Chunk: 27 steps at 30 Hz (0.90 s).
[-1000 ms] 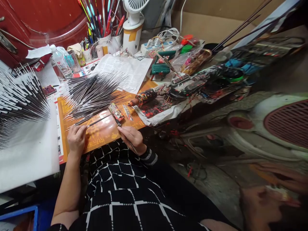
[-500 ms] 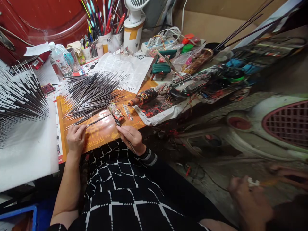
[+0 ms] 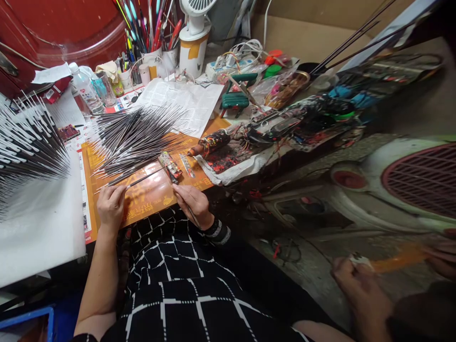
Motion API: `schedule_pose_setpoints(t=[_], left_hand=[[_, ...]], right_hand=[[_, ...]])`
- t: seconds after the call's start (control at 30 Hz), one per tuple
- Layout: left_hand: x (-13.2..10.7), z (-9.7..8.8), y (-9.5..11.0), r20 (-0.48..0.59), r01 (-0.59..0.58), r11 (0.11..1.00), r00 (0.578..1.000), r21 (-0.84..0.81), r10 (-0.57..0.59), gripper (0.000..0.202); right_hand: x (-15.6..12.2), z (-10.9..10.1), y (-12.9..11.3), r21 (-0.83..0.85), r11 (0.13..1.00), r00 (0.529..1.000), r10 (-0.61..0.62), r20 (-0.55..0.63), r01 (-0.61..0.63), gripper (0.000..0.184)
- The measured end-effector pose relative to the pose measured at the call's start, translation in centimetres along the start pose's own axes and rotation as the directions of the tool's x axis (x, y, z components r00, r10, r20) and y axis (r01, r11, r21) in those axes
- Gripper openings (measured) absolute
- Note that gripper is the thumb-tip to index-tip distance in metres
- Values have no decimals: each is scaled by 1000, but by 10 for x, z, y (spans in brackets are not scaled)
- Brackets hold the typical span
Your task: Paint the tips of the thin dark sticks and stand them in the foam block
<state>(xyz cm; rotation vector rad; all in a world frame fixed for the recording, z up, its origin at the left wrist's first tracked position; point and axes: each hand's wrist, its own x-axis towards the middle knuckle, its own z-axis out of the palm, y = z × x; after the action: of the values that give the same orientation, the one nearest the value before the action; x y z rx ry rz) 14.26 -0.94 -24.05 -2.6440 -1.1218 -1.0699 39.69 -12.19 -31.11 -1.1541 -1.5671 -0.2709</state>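
My left hand (image 3: 111, 205) is closed at the orange mat's (image 3: 142, 206) front edge, pinching one end of a slender dark fishing float (image 3: 144, 178). The float slants up to the right, its thin tip passing over a small paint-smeared block (image 3: 170, 166). My right hand (image 3: 195, 205) is closed in a pinch just right of the mat's front edge, around a thin brush (image 3: 193, 216) whose handle shows below the fingers. The brush tip is too small to make out. Behind my hands lies a large pile of similar dark floats (image 3: 135, 137).
More floats with white ends (image 3: 28, 137) stand bunched on a white foam slab (image 3: 42, 228) at left. A paint-crusted tool with a wooden tip (image 3: 210, 142) lies right of the mat. At lower right, another person's hand (image 3: 366, 289) holds a small white piece. A fan (image 3: 420, 185) stands beyond.
The view has shifted slightly. My two hands keep nearly the same pose on the float and brush. The other person's hands have moved a little, showing an orange strip more clearly.
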Motion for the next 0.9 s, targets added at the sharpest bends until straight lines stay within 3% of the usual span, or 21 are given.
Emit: schedule_pose_setpoints(t=[0.57, 0.9], left_hand=[[0, 1, 0, -8, 2, 1000, 1000, 5, -2, 19], [0, 1, -1, 7, 24, 1000, 1000, 10, -25, 21]], right_hand=[[1, 0, 1, -2, 998, 998, -60, -24, 60, 53], [-2, 1, 2, 18, 1000, 1000, -17, 8, 17, 48]])
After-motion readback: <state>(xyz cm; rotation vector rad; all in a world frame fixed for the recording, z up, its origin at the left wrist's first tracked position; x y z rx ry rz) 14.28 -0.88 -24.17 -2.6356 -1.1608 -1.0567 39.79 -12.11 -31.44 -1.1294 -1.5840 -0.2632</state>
